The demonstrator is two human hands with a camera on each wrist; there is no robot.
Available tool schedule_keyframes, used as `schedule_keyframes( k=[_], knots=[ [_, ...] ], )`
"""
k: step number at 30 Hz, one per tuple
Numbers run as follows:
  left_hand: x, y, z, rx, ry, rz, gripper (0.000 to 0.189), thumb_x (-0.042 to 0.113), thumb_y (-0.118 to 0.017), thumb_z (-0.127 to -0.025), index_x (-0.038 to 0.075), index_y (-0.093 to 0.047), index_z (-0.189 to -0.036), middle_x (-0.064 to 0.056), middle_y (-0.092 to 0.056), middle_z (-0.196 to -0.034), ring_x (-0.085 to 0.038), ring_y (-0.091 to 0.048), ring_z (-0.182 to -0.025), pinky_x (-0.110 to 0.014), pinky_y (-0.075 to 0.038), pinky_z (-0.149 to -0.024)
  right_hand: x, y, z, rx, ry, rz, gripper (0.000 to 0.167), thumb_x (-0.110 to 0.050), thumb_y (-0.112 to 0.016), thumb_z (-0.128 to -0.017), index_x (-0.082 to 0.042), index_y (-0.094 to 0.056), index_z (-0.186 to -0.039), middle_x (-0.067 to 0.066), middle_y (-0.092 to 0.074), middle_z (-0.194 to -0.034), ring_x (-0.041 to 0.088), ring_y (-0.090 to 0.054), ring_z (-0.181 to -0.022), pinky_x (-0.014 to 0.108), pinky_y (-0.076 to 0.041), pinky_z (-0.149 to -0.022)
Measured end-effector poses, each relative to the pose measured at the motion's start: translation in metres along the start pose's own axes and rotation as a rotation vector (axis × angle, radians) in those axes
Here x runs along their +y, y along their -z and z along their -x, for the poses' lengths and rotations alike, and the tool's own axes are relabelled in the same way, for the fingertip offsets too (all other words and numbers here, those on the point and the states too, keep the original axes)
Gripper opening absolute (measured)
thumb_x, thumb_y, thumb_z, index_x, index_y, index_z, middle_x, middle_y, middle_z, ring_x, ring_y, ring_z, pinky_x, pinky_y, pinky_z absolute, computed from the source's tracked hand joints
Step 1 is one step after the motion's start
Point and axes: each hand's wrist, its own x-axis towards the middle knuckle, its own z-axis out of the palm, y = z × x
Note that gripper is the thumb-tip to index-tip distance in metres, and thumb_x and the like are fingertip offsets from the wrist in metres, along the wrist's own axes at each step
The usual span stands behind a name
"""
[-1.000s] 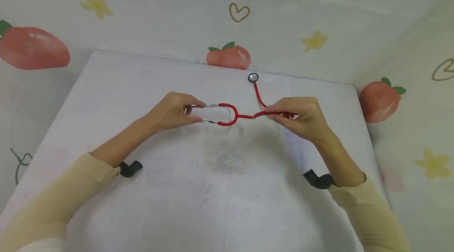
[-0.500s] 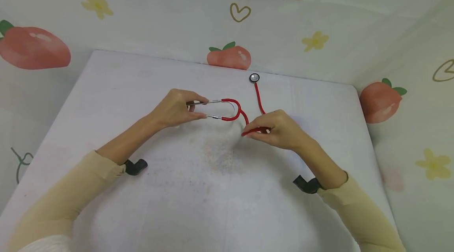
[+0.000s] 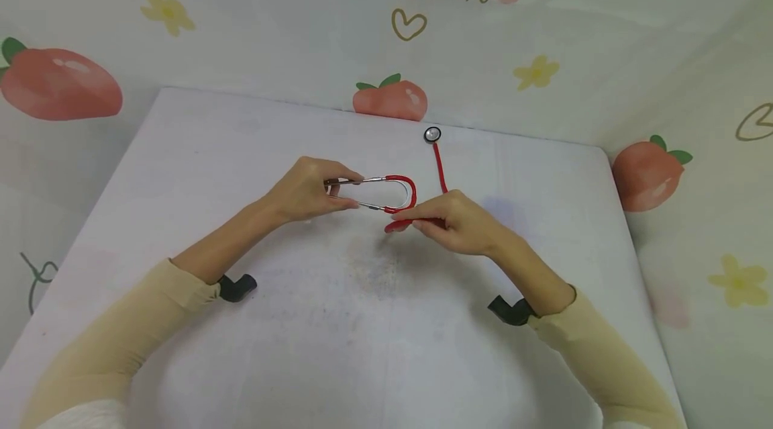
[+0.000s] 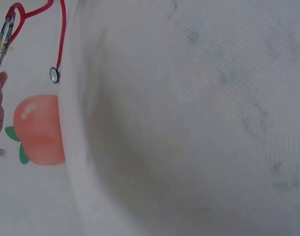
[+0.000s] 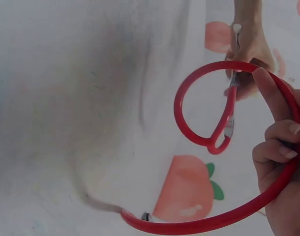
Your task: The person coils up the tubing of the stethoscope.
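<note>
A stethoscope with red tubing (image 3: pixel 414 191) spans my two hands. My left hand (image 3: pixel 304 193) grips its metal ear tubes (image 3: pixel 372 179), thumb on the near one and fingers on the far one. My right hand (image 3: pixel 461 224) pinches the tubing just beside the red fork, fingertips overlapping it in the head view. Seen from the right wrist, the tubing curves in a loop (image 5: pixel 178 105) between the hands, and the fingers (image 5: pixel 274 151) curl round it. The round chest piece (image 3: pixel 432 135) lies near the table's back edge, its red tube running toward my right hand.
The white table (image 3: pixel 290 342) has faint stains in the middle. Behind it and at its right hangs a pale backdrop (image 3: pixel 272 26) printed with peaches and flowers. Dark curved pieces (image 3: pixel 238 288) stick out at both wrists.
My right hand has moved left and toward me with the tubing, bending the stretched tube into a loop by the fork. My left hand has shifted slightly right. The chest piece stays put.
</note>
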Motion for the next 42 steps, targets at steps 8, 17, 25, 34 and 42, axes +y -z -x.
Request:
schedule_keyframes(
  k=[8, 17, 25, 34, 42],
  knots=[
    [0.003, -0.006, 0.004, -0.037, -0.056, 0.042, 0.039, 0.014, -0.091, -0.071, 0.011, -0.078, -0.107, 0.007, -0.067, -0.079, -0.004, -0.049, -0.06, -0.016, -0.037, -0.052, 0.003, -0.001, -0.005, 0.078, -0.053, -0.063, 0.013, -0.005, -0.075, -0.088, -0.011, -0.074, -0.099, -0.002, -0.073, -0.084, 0.008, -0.055, -0.061, 0.023, -0.047, -0.054],
    [0.013, -0.016, 0.003, -0.023, -0.129, 0.088, 0.039, 0.013, -0.091, -0.07, 0.01, -0.077, -0.106, 0.008, -0.07, -0.086, -0.004, -0.051, -0.061, -0.015, -0.039, -0.053, 0.009, -0.005, -0.013, 0.168, -0.052, -0.094, 0.019, 0.0, -0.083, -0.078, -0.008, -0.071, -0.091, -0.005, -0.069, -0.08, 0.01, -0.058, -0.065, 0.023, -0.049, -0.058],
    [0.02, -0.021, 0.006, -0.034, -0.179, 0.081, 0.04, 0.016, -0.09, -0.072, 0.01, -0.077, -0.109, 0.009, -0.068, -0.083, -0.002, -0.049, -0.062, -0.014, -0.04, -0.053, 0.011, -0.007, -0.02, 0.21, 0.005, -0.1, 0.016, -0.002, -0.082, -0.08, -0.009, -0.073, -0.09, -0.005, -0.068, -0.079, 0.01, -0.054, -0.062, 0.022, -0.045, -0.055],
    [0.025, -0.022, 0.007, -0.023, -0.18, 0.059, 0.043, 0.016, -0.091, -0.072, 0.01, -0.075, -0.111, 0.007, -0.07, -0.089, -0.003, -0.05, -0.064, -0.015, -0.041, -0.054, 0.013, -0.005, -0.021, 0.233, -0.045, -0.127, 0.016, -0.001, -0.075, -0.086, -0.004, -0.07, -0.101, 0.0, -0.07, -0.089, 0.012, -0.06, -0.071, 0.024, -0.051, -0.063],
    [0.035, -0.022, 0.004, -0.028, -0.214, 0.077, 0.048, 0.015, -0.09, -0.072, 0.007, -0.072, -0.116, 0.003, -0.073, -0.098, -0.005, -0.054, -0.067, -0.017, -0.048, -0.057, 0.017, -0.004, -0.026, 0.279, -0.108, -0.187, 0.012, 0.002, -0.073, -0.087, -0.003, -0.073, -0.098, 0.007, -0.072, -0.089, 0.017, -0.063, -0.073, 0.026, -0.055, -0.066]
  ],
)
